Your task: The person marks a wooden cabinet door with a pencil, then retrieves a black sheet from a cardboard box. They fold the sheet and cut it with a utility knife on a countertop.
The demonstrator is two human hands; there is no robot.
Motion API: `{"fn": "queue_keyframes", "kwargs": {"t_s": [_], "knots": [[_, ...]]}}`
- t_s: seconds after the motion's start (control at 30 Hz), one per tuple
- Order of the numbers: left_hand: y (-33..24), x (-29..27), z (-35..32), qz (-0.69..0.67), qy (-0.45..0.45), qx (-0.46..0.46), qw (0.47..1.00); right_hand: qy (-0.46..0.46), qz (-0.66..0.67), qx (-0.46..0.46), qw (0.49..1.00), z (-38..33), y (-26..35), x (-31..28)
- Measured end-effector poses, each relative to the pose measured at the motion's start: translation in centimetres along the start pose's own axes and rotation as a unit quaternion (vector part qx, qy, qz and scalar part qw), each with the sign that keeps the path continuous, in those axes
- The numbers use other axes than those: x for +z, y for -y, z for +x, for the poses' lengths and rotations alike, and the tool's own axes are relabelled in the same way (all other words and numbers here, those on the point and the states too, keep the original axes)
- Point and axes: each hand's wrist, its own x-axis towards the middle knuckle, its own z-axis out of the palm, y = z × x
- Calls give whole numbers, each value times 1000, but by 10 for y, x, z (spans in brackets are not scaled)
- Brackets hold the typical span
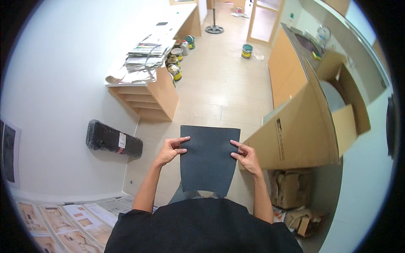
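– where is the dark sheet (209, 162)?
– between the two hands: the left grip (169, 151) pinches its left edge and the right grip (248, 160) its right, fingertips showing on the near face.
– how far along does it look?
– it seems taken up and spread out; no cut or fold shows on that face. what is left cannot be told from here.
– any edges to mind?
– just beyond the right grip, a big open carton (295, 122) makes the tightest side. out past the left grip, a black wrapped bundle (114, 139) sits apart. ahead of both grips, the floor (202, 92) gives the most room for moving. farther on, to the left, comes the desk (175, 25) with its newspaper stack (145, 59), and well ahead, to the right, a lone can (247, 52).
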Motion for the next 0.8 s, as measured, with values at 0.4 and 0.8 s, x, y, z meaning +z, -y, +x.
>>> {"fn": "queue_keyframes", "kwargs": {"t_s": [0.4,0.8], "knots": [[-17,-135,104,-25,35,11,999,27,41,-3,999,144,32,48],[-80,-193,232,-4,28,21,999,4,24,-24,999,279,77,48]]}}
